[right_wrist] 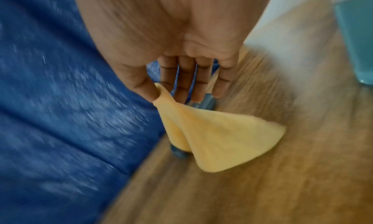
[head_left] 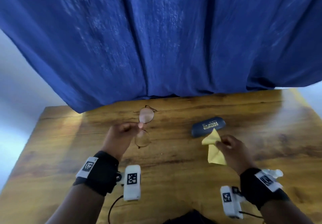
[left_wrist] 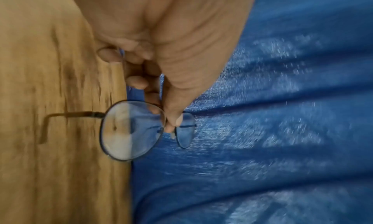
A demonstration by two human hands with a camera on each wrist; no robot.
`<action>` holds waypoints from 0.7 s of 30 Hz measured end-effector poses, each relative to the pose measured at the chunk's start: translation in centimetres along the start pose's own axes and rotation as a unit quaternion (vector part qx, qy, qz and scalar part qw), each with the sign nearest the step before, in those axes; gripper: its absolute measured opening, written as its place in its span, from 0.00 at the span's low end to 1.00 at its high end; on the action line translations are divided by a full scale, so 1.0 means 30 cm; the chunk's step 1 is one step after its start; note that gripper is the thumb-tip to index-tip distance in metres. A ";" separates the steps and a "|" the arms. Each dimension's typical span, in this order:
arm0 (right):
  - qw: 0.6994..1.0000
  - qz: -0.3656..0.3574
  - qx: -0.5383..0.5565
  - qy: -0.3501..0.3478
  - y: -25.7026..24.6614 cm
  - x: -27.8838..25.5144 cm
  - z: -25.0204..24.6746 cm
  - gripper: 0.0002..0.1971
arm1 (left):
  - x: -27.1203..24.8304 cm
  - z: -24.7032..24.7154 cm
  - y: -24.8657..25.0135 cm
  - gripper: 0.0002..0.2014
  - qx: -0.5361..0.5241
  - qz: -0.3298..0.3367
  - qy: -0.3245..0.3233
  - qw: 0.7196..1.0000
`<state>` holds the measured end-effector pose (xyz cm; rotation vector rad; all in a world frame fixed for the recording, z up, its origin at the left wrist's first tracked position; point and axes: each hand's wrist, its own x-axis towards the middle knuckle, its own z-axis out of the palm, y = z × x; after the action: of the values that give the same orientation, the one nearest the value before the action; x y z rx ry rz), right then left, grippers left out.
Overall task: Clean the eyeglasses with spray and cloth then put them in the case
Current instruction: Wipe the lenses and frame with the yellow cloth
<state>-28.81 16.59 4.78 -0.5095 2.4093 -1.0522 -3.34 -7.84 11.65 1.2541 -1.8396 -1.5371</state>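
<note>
Thin metal-framed eyeglasses [head_left: 143, 129] [left_wrist: 129, 130] hang above the wooden table, pinched at the bridge by my left hand [head_left: 120, 136] [left_wrist: 171, 122]; one temple arm sticks out sideways. A yellow cloth [head_left: 213, 147] [right_wrist: 214, 138] dangles from my right hand [head_left: 230, 145] [right_wrist: 161, 93], caught between thumb and fingers. The dark blue glasses case [head_left: 208, 127] with gold lettering lies closed on the table just beyond the cloth; in the right wrist view only slivers of the case [right_wrist: 207, 103] show behind the cloth. A spray bottle with pale blue liquid [right_wrist: 357, 40] stands near my right wrist.
A blue curtain [head_left: 156, 40] hangs over the table's far edge. The wooden table [head_left: 174, 180] has bare surface between my two hands and in front of me. White sensor blocks and cables hang at both wrists near the front edge.
</note>
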 end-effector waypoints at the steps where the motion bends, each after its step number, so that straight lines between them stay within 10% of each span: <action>1: 0.991 0.037 0.129 -0.003 -0.047 -0.021 -0.036 0.03 | -0.027 0.004 0.031 0.07 -0.039 -0.036 -0.009 0.999; 5: 0.864 0.136 0.471 -0.113 -0.173 -0.081 -0.172 0.08 | -0.104 0.026 0.108 0.11 -0.100 -0.080 -0.042 0.991; 13: 0.775 0.094 0.597 -0.186 -0.356 -0.160 -0.209 0.29 | -0.222 0.099 0.174 0.12 -0.160 -0.013 -0.064 0.985; 21: 0.777 0.078 0.565 -0.266 -0.442 -0.217 -0.123 0.18 | -0.268 0.088 0.165 0.12 -0.144 0.009 -0.037 0.989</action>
<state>-23.47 13.52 18.71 -0.1131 0.9912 -1.7194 -3.21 0.21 17.24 1.0569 -1.5944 -1.7856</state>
